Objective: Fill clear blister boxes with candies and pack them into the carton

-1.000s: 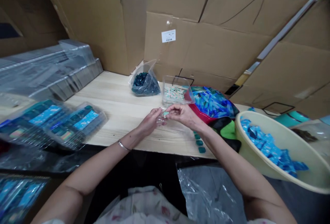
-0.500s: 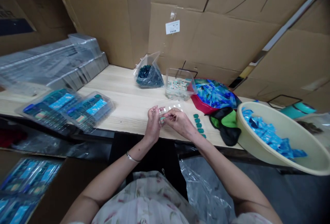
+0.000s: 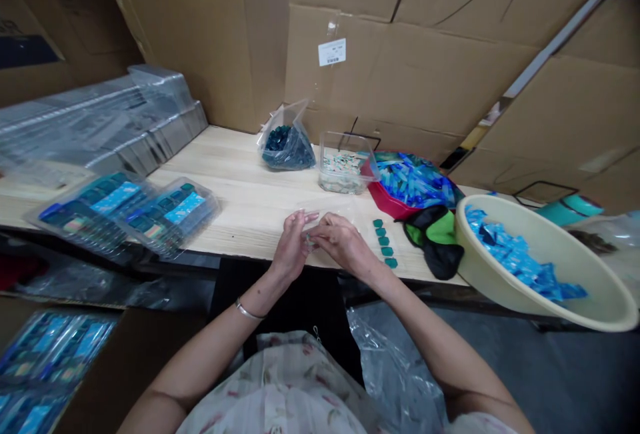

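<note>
In front of my body, over the table's front edge, my left hand (image 3: pixel 291 247) and my right hand (image 3: pixel 346 242) meet. A small pale greenish piece (image 3: pixel 309 242) shows between their fingertips, too small and blurred to name. My left fingers are bent towards it, the upper ones pointing right. The thumb and fingers of my right hand are pinched together against it. Behind the hands, a clear plastic sheet (image 3: pixel 345 206) lies on the table. Right of my right hand, several teal, nail-shaped pieces (image 3: pixel 384 242) form a row.
A bag of dark teal pieces (image 3: pixel 287 147), a clear tub (image 3: pixel 345 171) and a red basin (image 3: pixel 387 202) stand behind. Right are a black-green cloth item (image 3: pixel 440 241) and a cream basin (image 3: pixel 545 311) of blue packets. Clear packed cases (image 3: pixel 170 217) lie left.
The fingers have shifted: a clear strip with pale pieces showed at my hands before, and now only a small greenish piece shows between the fingertips. My left hand has moved slightly left.
</note>
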`<state>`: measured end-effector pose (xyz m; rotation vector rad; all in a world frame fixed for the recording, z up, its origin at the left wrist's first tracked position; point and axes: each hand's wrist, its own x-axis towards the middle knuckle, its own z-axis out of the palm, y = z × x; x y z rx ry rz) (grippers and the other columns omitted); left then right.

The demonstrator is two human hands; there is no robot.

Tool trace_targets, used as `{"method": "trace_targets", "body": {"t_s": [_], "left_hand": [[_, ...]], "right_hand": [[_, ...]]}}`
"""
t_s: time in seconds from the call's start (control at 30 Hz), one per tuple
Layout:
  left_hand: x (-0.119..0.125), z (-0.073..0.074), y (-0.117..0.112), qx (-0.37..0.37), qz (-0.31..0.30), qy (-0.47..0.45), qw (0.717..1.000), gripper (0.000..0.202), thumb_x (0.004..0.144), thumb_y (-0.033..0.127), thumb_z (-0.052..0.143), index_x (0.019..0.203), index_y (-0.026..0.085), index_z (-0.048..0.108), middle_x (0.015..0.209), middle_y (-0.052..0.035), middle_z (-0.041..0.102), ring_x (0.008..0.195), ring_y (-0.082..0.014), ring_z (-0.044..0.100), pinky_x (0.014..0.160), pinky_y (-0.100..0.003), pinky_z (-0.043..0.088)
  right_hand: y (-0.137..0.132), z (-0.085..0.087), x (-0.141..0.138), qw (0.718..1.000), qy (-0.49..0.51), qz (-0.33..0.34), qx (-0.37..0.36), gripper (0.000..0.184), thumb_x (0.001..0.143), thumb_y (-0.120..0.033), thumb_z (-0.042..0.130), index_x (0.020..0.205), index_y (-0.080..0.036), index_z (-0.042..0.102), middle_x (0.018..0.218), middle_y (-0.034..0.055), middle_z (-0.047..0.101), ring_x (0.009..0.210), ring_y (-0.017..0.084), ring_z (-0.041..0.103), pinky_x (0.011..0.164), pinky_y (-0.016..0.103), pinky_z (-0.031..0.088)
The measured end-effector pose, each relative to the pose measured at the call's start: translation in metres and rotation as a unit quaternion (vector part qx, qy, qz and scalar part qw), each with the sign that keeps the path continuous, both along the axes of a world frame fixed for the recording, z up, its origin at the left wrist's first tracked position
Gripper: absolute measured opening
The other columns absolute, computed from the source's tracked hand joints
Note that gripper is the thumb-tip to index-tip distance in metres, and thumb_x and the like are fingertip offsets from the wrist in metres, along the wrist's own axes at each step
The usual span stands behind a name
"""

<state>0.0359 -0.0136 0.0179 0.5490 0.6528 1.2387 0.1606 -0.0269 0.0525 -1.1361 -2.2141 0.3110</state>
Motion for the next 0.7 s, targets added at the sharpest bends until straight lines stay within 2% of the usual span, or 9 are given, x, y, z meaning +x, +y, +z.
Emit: {"method": "trace_targets", "body": {"t_s": [0.1,0.17,0.27,0.33,0.4,0.47,0.53,0.6,0.7], "left_hand": [[-0.005,-0.003,0.004,-0.014,-0.006,0.001,1.000,0.029,0.081,0.036,0.061,0.102,0.018,0.053,0.108,-0.0088,0.062,0.072,-0.0127,0.061,0.056,-0.023,0.051],[-0.009,-0.004,0.007,-0.025,-0.013,-0.001,1.000,0.027,0.081,0.033,0.062,0.101,0.017,0.054,0.106,-0.0095,0.064,0.077,-0.0161,0.063,0.064,-0.031,0.055],[-0.014,-0.002,0.009,-0.050,-0.028,0.001,0.998,0.021,0.082,0.028,0.061,0.098,0.016,0.056,0.108,-0.0115,0.064,0.086,-0.0222,0.065,0.074,-0.045,0.057],[-0.016,0.000,0.009,-0.061,-0.031,0.006,0.998,0.017,0.083,0.026,0.060,0.096,0.016,0.056,0.110,-0.0126,0.064,0.089,-0.0242,0.066,0.076,-0.048,0.056],[-0.017,0.003,0.007,-0.060,-0.032,0.014,0.998,0.013,0.084,0.024,0.058,0.094,0.015,0.057,0.111,-0.0129,0.064,0.091,-0.0260,0.066,0.078,-0.049,0.056],[-0.020,0.005,0.006,-0.054,-0.029,0.026,0.998,0.012,0.085,0.022,0.056,0.094,0.015,0.058,0.112,-0.0127,0.064,0.094,-0.0278,0.066,0.079,-0.050,0.056],[-0.026,0.005,0.006,-0.053,-0.026,0.043,0.997,0.012,0.086,0.021,0.054,0.095,0.015,0.059,0.114,-0.0123,0.064,0.096,-0.0284,0.066,0.078,-0.049,0.057],[-0.034,0.003,0.007,-0.060,-0.021,0.064,0.996,0.013,0.086,0.020,0.053,0.097,0.015,0.059,0.115,-0.0120,0.064,0.095,-0.0277,0.066,0.076,-0.045,0.058],[-0.043,-0.001,0.013,-0.069,-0.025,0.086,0.994,0.014,0.086,0.019,0.054,0.097,0.015,0.060,0.116,-0.0123,0.064,0.093,-0.0256,0.067,0.076,-0.042,0.059]], "right_hand": [[0.004,0.007,0.001,0.998,-0.055,0.016,0.014,0.013,0.086,-0.019,0.056,0.084,-0.017,0.069,0.084,0.0058,0.063,0.084,0.016,0.057,0.077,0.027,0.043],[0.020,0.017,0.009,0.998,-0.061,-0.013,0.013,0.016,0.087,-0.024,0.055,0.086,-0.016,0.069,0.084,0.0062,0.063,0.081,0.015,0.057,0.075,0.025,0.043],[0.070,0.037,0.030,0.988,-0.063,-0.134,0.042,0.024,0.091,-0.026,0.047,0.088,-0.014,0.068,0.085,0.0072,0.064,0.082,0.016,0.057,0.077,0.026,0.042],[0.110,0.048,0.046,0.970,-0.070,-0.225,0.061,0.027,0.092,-0.020,0.040,0.099,-0.014,0.065,0.099,0.0092,0.064,0.094,0.019,0.055,0.084,0.029,0.039],[0.144,0.050,0.059,0.955,-0.107,-0.277,0.018,0.032,0.088,-0.010,0.040,0.109,-0.018,0.062,0.121,0.0093,0.056,0.109,0.021,0.049,0.089,0.032,0.037],[0.161,0.043,0.068,0.936,-0.156,-0.315,-0.024,0.029,0.084,-0.011,0.047,0.108,-0.018,0.062,0.131,0.0111,0.050,0.119,0.025,0.041,0.095,0.038,0.032],[0.157,0.030,0.073,0.926,-0.176,-0.333,-0.007,0.023,0.086,-0.018,0.048,0.104,-0.015,0.063,0.124,0.0128,0.054,0.117,0.026,0.042,0.098,0.040,0.029],[0.139,0.018,0.082,0.923,-0.175,-0.340,0.030,0.025,0.091,-0.023,0.041,0.100,-0.015,0.063,0.110,0.0120,0.060,0.108,0.023,0.048,0.095,0.036,0.032],[0.104,0.018,0.113,0.904,-0.180,-0.387,0.030,0.026,0.091,-0.021,0.041,0.107,-0.017,0.061,0.112,0.0110,0.059,0.105,0.022,0.051,0.086,0.030,0.039]]}}
